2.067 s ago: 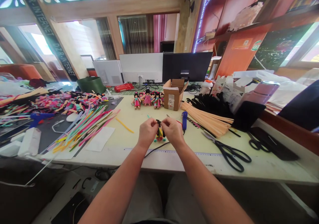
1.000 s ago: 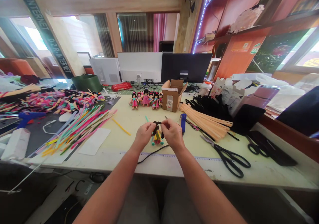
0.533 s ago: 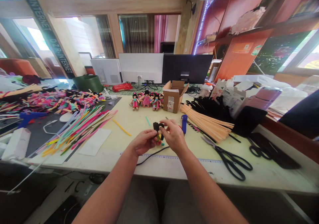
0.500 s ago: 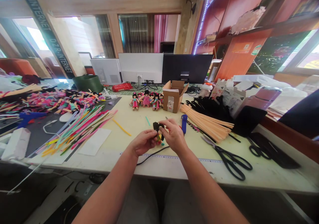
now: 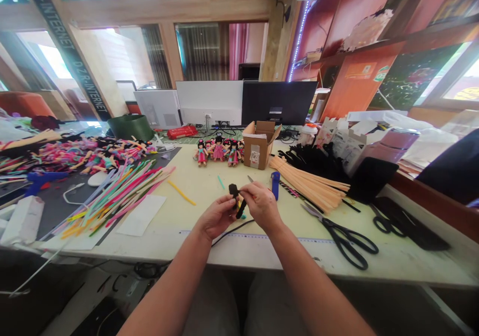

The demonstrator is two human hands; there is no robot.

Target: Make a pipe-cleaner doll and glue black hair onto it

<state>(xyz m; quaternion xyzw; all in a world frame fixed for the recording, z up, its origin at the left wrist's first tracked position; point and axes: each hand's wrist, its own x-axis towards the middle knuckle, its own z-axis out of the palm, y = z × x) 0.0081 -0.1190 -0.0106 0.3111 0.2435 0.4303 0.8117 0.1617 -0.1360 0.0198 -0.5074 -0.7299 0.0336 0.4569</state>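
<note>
Above the front middle of the table, my left hand (image 5: 219, 215) is closed around a small doll (image 5: 233, 190) with a black, fuzzy head. Most of the doll's body is hidden behind my fingers; a bit of yellow and teal shows below. My right hand (image 5: 262, 204) pinches a black fuzzy pipe cleaner (image 5: 241, 208) at the doll's head, and a length of it hangs down between the hands. Beyond my right hand stands a blue-handled tool (image 5: 275, 185). Near the far side sit several finished dolls (image 5: 218, 151) with black hair and pink dresses.
Black scissors (image 5: 342, 239) and a bundle of peach pipe cleaners (image 5: 310, 181) lie to the right. Coloured pipe cleaners (image 5: 123, 191) and a white paper (image 5: 142, 215) lie left, a pile of dolls (image 5: 93, 151) behind them. A cardboard box (image 5: 257, 149) stands behind the hands.
My right hand has shifted slightly, its fingers drawn closer into a pinch. The black pipe cleaner now hangs at more of a slant, away from the doll. My left hand keeps its hold.
</note>
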